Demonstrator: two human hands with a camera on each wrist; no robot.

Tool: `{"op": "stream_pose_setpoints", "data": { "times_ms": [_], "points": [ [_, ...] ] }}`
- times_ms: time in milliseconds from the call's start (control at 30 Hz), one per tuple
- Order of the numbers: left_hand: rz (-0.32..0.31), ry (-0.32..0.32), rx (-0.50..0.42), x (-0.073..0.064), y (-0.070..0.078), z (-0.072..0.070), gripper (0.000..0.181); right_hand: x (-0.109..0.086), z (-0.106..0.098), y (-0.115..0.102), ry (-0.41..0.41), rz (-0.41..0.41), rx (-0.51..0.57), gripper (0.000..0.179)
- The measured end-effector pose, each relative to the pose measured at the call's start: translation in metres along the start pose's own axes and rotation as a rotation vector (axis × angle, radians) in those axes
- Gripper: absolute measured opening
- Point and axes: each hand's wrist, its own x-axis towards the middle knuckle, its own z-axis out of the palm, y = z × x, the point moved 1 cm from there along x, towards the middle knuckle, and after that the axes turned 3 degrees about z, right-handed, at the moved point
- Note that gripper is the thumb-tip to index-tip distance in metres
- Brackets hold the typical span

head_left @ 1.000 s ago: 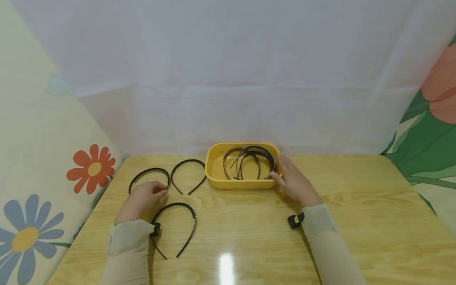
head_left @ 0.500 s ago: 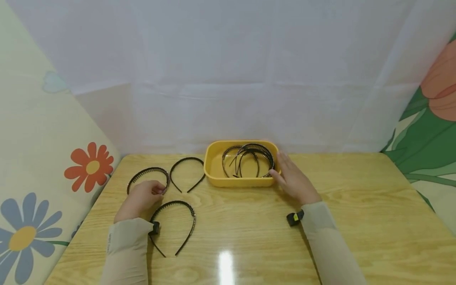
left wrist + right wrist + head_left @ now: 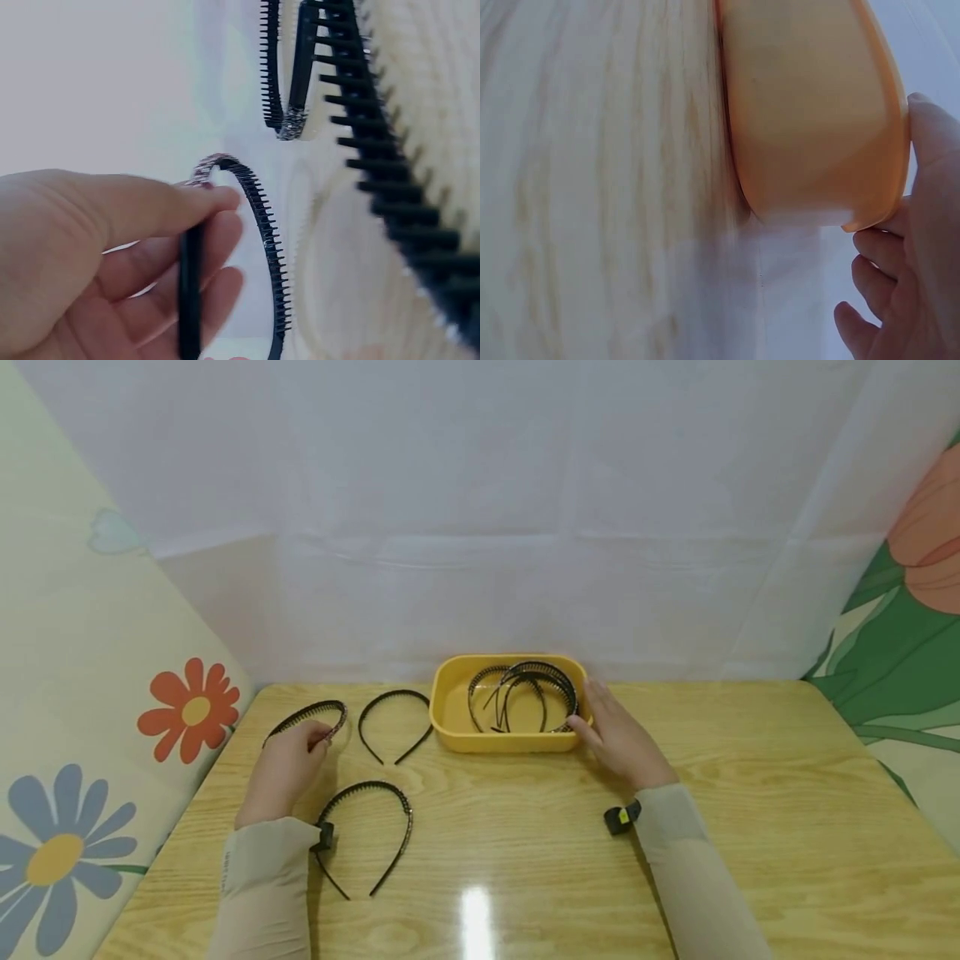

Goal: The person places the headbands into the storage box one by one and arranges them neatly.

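At the table's left, my left hand [image 3: 285, 768] pinches a black toothed headband [image 3: 306, 713] between thumb and fingers. In the left wrist view, the thumb [image 3: 161, 206] presses on the sparkly part of this headband [image 3: 262, 217], which is tilted up. My right hand [image 3: 622, 743] rests against the right end of a yellow bin [image 3: 502, 743], fingers straight along its side and thumb at the front rim. Inside the bin, several black headbands [image 3: 536, 670] overlap. Another headband [image 3: 396, 693] lies just left of the bin, and a toothed one [image 3: 409, 831] lies nearer the front.
The wood-grain table [image 3: 540, 835] runs up to a white cloth backdrop [image 3: 480, 527]. Flower-patterned panels stand at the left [image 3: 75, 652] and right [image 3: 922, 635]. Dark wrist bands with small cameras sit at both cuffs.
The left hand has drawn the pinched headband up and slightly left, tilting it away from its flat pose. The right hand and the bin have stayed in place.
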Motion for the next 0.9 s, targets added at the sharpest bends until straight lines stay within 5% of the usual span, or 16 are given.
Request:
{"op": "stream_pose_setpoints", "data": {
  "times_ms": [233,500,900],
  "points": [
    [0.028,0.219,0.058,-0.003,0.006,-0.01,0.023,0.0,0.0,-0.002,0.003,-0.004,-0.001,0.077],
    [0.043,0.237,0.094,-0.007,0.01,-0.017,0.021,0.001,-0.001,-0.002,0.0,-0.005,0.002,0.077],
    [0.118,0.352,0.225,-0.012,0.022,-0.025,0.019,0.001,0.001,-0.001,0.004,-0.003,0.0,0.078]
  ]
}}
